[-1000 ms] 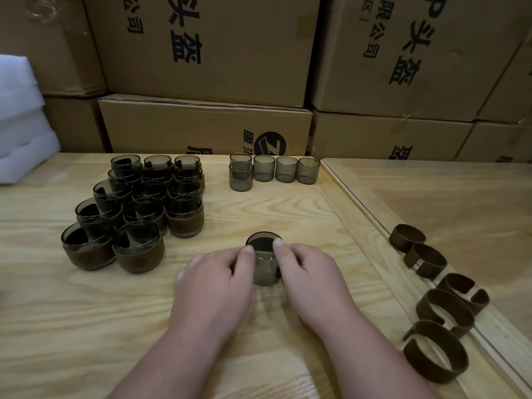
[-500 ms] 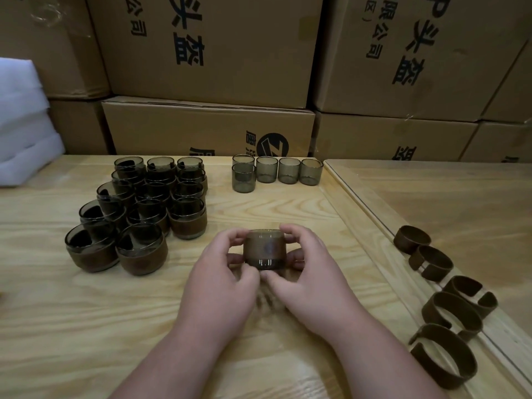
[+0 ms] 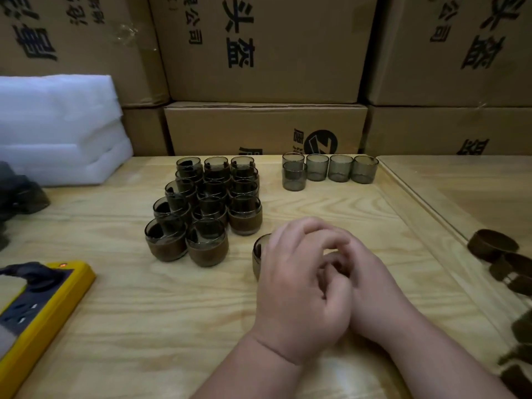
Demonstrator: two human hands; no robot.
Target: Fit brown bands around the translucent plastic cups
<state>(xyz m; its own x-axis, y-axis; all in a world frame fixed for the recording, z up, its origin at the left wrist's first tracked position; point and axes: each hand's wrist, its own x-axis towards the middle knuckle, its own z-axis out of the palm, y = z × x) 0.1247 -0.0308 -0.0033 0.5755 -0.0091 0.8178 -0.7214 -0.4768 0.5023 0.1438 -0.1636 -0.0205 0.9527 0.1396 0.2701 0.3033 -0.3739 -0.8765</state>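
Change: since half a second ago both hands have dropped and closed over the cup, which then stood exposed between the fingertips; a yellow power strip (image 3: 43, 309) has come into view at 8 o'clock.
Left hand (image 3: 299, 289): fingers curled over the held cup, covering most of it.
Right hand (image 3: 371, 286): fingers folded against the left hand at the cup; whether they actually grip it cannot be told.
Held cup (image 3: 259, 254): smoky translucent plastic, round; only a sliver of rim and wall shows at the left hand's 9 o'clock edge. Any band on it is hidden.
Banded cups (image 3: 207, 214): cluster at 10 o'clock of the hands, short cylinders with matte brown collars round their lower walls, packed touching.
Bare cups (image 3: 329, 171): five at 12 o'clock, smooth grey-tinted, one in front of the row.
Loose bands (image 3: 493, 249): dark brown open rings at 3 o'clock, blurred and cut off by the right frame edge.
Table (image 3: 144, 312): pale grained wood.
Foam (image 3: 57, 125): white, soft, stacked at 10 o'clock.
Cartons (image 3: 264, 53): printed brown cardboard behind.
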